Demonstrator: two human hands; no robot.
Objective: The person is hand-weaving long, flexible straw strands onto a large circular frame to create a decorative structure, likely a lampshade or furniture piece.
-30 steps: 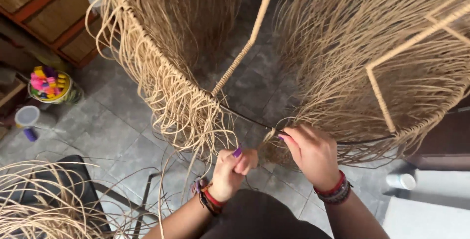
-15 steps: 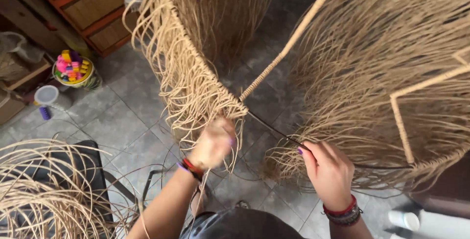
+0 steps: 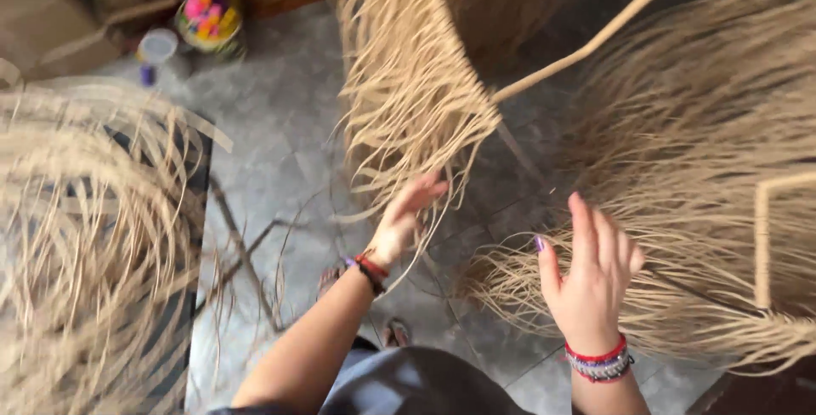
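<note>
A tan wicker frame (image 3: pixel 586 45) stands in front of me, with loose natural fibre strands hanging from it in a left fringe (image 3: pixel 408 100) and a right fringe (image 3: pixel 697 211). My left hand (image 3: pixel 404 219) reaches up among the lower strands of the left fringe, fingers extended and touching them. My right hand (image 3: pixel 591 275) is raised with fingers spread, just in front of the right fringe and holding nothing. Both wrists wear red bead bracelets. The view is blurred by motion.
A heap of loose pale strands (image 3: pixel 76 253) lies at the left over a dark mat (image 3: pixel 191 211). A colourful small basket (image 3: pixel 208 15) and a white cup (image 3: pixel 157 45) sit on the grey tiled floor (image 3: pixel 280 143) at the back left.
The view has swung right and down. My left hand has stayed among the left fringe with fingers opened. My right hand has let go of the right fringe and lifted, fingers spread.
</note>
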